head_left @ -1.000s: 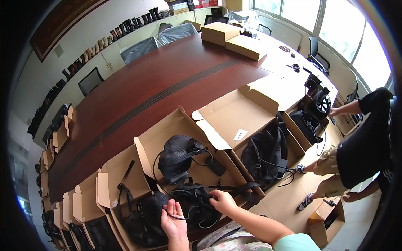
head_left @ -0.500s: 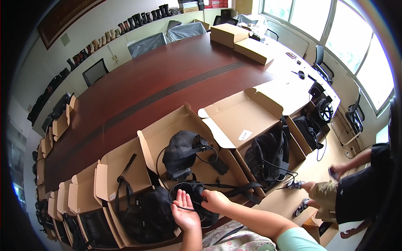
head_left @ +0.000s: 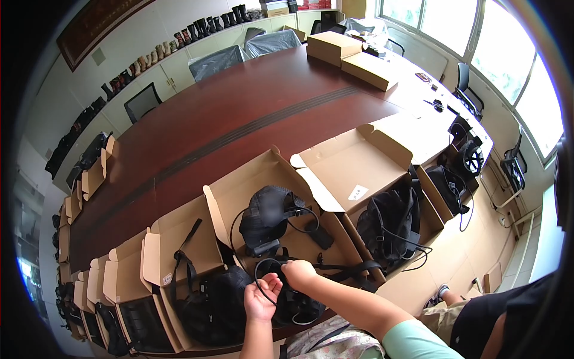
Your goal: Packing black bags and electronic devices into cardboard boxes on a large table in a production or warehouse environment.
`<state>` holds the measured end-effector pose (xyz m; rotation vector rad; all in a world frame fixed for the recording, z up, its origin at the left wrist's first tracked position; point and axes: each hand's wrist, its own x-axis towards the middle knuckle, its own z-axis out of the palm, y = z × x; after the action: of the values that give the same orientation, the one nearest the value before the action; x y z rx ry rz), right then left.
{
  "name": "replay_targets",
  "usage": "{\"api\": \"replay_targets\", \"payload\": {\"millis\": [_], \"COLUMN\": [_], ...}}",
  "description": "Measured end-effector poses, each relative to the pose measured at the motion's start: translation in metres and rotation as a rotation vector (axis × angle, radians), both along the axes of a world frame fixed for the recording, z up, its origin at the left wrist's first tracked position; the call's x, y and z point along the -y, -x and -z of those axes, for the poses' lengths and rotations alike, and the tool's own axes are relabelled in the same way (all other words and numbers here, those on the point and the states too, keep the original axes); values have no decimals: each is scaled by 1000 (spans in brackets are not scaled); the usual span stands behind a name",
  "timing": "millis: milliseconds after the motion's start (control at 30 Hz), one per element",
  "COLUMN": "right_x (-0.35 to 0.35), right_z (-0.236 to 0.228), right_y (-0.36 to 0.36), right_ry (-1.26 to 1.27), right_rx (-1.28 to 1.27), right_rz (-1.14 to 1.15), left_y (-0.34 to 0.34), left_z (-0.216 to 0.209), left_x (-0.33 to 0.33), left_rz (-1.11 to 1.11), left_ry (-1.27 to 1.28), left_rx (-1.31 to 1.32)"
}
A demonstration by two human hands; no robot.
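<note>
My left hand is palm up, fingers curled in around a black cable that loops across the palm. Just beside it my right hand is closed at the top of a dark bundle; what exactly its fingers grip is hidden. Beyond both hands a black cap with a cable attached lies in an open cardboard box. A small black block rests near the cap. Black straps run from the bundle toward the right edge of the box.
More open boxes with black gear line the table edge, including a black backpack on the right and black bags on the left. Two closed boxes sit across the dark red table. At lower right stands another person.
My left hand's fingers, flat and spread before, have curled inward over the cable. My right hand has shifted slightly up beside it. The other person has moved lower in the view.
</note>
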<state>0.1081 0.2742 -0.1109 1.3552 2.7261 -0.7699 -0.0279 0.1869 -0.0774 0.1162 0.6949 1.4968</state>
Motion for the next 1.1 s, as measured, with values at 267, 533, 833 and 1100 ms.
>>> {"api": "replay_targets", "payload": {"millis": [267, 533, 833, 1100], "right_x": [-6, -11, -14, -8], "right_z": [-41, -53, -50, -50], "right_y": [-27, -40, -38, -46], "right_ry": [-217, -217, -263, -218], "right_rx": [-258, -370, -568, -514], "right_rz": [-133, -158, -88, -201], "left_y": [20, 11, 19, 13], "left_z": [22, 2, 2, 33], "left_x": [-25, -47, -83, -116], "left_rz": [539, 395, 337, 260], "left_ry": [-299, -531, -631, -180], "left_rx": [-1266, -1729, -2038, -1725]}}
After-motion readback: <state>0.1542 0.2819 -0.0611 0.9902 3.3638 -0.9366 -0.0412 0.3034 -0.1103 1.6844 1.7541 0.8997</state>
